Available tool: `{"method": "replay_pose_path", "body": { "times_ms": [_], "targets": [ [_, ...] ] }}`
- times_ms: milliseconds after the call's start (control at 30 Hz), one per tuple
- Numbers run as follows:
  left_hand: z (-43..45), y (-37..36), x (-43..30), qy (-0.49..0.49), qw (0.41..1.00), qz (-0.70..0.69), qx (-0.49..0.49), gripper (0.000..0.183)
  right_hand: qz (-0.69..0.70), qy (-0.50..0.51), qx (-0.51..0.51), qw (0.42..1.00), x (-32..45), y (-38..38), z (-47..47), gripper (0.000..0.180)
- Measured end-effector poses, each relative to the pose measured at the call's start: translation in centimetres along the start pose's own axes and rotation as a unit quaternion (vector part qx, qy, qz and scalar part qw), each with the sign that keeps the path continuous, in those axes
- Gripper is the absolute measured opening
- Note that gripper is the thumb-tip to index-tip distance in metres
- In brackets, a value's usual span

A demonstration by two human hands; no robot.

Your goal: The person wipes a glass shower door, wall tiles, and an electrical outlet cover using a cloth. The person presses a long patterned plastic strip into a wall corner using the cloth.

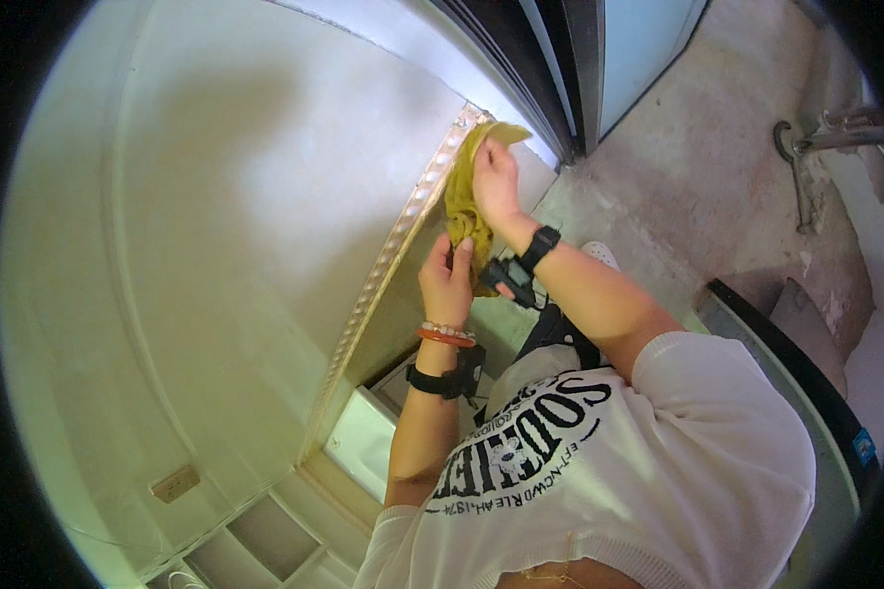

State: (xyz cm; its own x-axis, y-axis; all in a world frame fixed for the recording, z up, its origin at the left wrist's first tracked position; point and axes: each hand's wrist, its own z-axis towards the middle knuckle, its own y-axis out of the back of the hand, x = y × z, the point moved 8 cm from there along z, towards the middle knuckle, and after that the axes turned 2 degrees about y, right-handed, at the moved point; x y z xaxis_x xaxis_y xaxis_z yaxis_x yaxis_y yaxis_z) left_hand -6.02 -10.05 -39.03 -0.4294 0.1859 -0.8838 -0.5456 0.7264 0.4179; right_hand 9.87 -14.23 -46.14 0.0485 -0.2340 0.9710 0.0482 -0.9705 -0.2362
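Observation:
A mustard-yellow cloth (462, 193) hangs in folds between my two hands, close against an ornate beaded trim strip (405, 219) on a pale wall. My right hand (498, 182) grips the upper part of the cloth, and a flap sticks out past the fingers. Lower down, my left hand (448, 283) pinches the bunched cloth between thumb and fingers. The cloth's lower end drops behind the left thumb. Whether the cloth touches the trim is hard to tell.
A dark-framed door (578, 81) stands at the upper right. A wall socket (175, 484) and a compartmented white unit (328, 557) are at the lower left. Below the trim is a white box-like object (361, 442). A metal stand (840, 140) and a black-edged panel (795, 383) are at right.

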Motion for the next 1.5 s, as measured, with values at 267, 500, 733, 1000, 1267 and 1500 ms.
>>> {"method": "replay_pose_path", "body": {
  "times_ms": [267, 500, 733, 1000, 1267, 1500],
  "targets": [
    [-0.5, 0.7, 0.4, -0.004, 0.999, -0.008, 0.044, 0.018, 0.063, -0.081, -0.001, 0.995, -1.4, -0.4, -1.4, 0.022],
    [-1.4, 2.7, 0.1, -0.010, 0.997, -0.026, 0.072, 0.019, 0.123, -0.109, -0.055, 0.985, -0.8, 0.3, -0.2, 0.023],
    [-1.3, 3.0, 0.0, -0.013, 0.995, -0.028, 0.092, 0.016, 0.192, -0.138, -0.058, 0.970, -0.4, 0.0, -0.7, 0.023],
    [-0.6, 2.0, 0.0, -0.013, 0.995, -0.024, 0.091, 0.015, 0.180, -0.150, -0.070, 0.970, -0.2, 0.0, -0.7, 0.026],
    [-0.1, 2.0, -0.5, -0.018, 0.993, -0.010, 0.116, 0.014, 0.181, -0.144, -0.060, 0.971, 0.8, -0.1, -1.5, 0.027],
    [0.2, 1.7, -0.9, -0.016, 0.989, 0.023, 0.143, 0.015, 0.180, -0.140, -0.064, 0.971, -2.2, -1.0, -2.7, 0.024]
  ]
}}
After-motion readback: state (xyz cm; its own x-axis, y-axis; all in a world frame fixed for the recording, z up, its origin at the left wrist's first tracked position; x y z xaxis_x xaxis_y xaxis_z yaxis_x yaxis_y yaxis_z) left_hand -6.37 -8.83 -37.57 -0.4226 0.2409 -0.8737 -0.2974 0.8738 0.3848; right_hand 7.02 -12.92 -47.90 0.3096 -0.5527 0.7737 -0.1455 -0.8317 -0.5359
